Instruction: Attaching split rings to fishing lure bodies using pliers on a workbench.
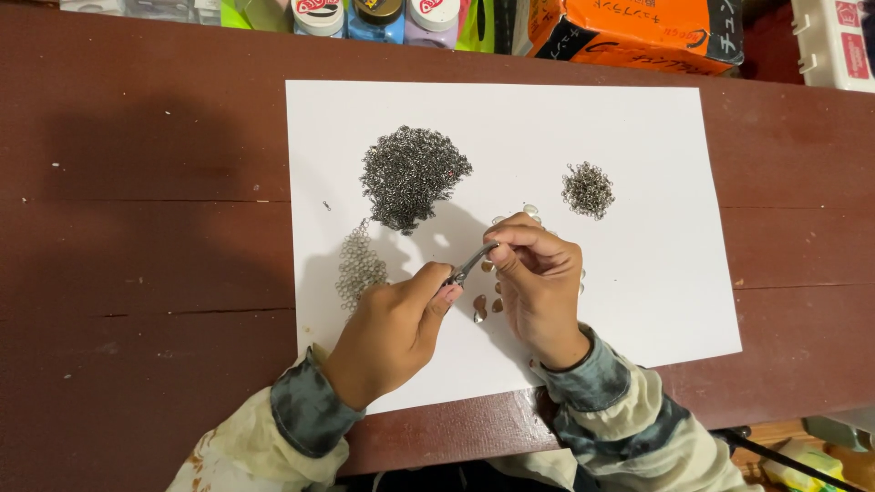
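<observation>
A dark red-brown wooden table (137, 273) carries a white paper sheet (638, 137), likely there so the tiny metal rings show up. On the sheet, a large ring pile (412, 176) lies above the hands, a small pile (588, 189) to its right. The left hand (392, 328) is closed around slim pliers (471, 264); the right hand (538, 278) pinches their tip end, steadying something too small to identify.
</observation>
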